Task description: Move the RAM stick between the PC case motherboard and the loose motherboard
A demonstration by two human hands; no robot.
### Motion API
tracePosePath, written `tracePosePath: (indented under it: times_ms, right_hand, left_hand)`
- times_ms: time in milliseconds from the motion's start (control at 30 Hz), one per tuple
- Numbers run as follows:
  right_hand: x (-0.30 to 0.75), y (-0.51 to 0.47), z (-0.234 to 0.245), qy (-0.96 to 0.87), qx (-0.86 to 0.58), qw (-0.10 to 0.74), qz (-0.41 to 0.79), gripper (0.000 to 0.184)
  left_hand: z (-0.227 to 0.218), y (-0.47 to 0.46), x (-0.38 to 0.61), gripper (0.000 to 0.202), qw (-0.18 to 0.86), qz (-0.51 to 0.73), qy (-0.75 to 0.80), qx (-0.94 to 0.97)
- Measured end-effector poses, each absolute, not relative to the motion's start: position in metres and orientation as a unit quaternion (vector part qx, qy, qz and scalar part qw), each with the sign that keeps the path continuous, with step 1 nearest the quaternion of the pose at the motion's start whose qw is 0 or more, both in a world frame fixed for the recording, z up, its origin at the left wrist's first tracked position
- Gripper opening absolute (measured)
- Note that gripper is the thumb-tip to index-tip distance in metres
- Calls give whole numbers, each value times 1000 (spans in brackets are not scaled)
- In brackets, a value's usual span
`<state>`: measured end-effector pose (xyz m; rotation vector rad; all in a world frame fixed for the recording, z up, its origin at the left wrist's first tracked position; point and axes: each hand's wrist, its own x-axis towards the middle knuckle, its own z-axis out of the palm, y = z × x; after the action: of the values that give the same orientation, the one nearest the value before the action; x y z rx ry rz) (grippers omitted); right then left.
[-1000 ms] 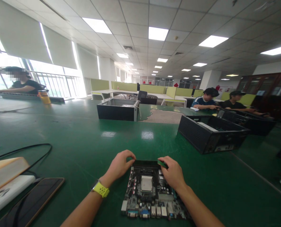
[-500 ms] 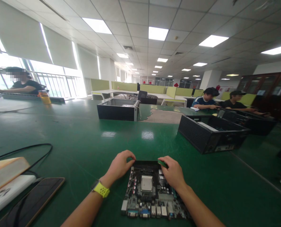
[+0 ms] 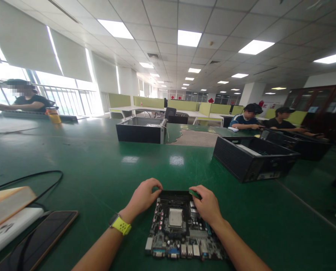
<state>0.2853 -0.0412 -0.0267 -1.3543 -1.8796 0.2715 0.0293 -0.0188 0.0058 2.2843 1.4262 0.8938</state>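
Observation:
A motherboard (image 3: 185, 237) lies flat on the green table, ports toward me, with a silver square processor (image 3: 175, 218) in its socket. My left hand (image 3: 144, 197), a yellow-strapped watch (image 3: 120, 223) on its wrist, pinches the board's far left corner beside the dark memory slots (image 3: 175, 194); its fingertips are partly hidden. My right hand (image 3: 207, 205) is closed at the far right end of these slots. Between its thumb and fingers shows the edge of a small green circuit board, apparently a memory module (image 3: 194, 194); the rest is covered by the hand.
A phone (image 3: 40, 241), a white box (image 3: 12, 229) and a black cable (image 3: 48, 173) lie at the left. Open black computer cases stand ahead (image 3: 139, 131) and at the right (image 3: 254, 158). Several people sit around the table, one at the left (image 3: 29, 99) and others at the right.
Almost nothing differs. Both hands keep their places at the far edge of the motherboard, and the view has shifted very slightly.

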Motion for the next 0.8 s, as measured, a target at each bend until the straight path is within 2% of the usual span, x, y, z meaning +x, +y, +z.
tracePosePath:
  times_ms: [800]
  right_hand:
    - [287, -40, -28, -745, -530, 393, 98, 28]
  left_hand:
    - [4, -18, 27, 15, 118, 298, 494, 808]
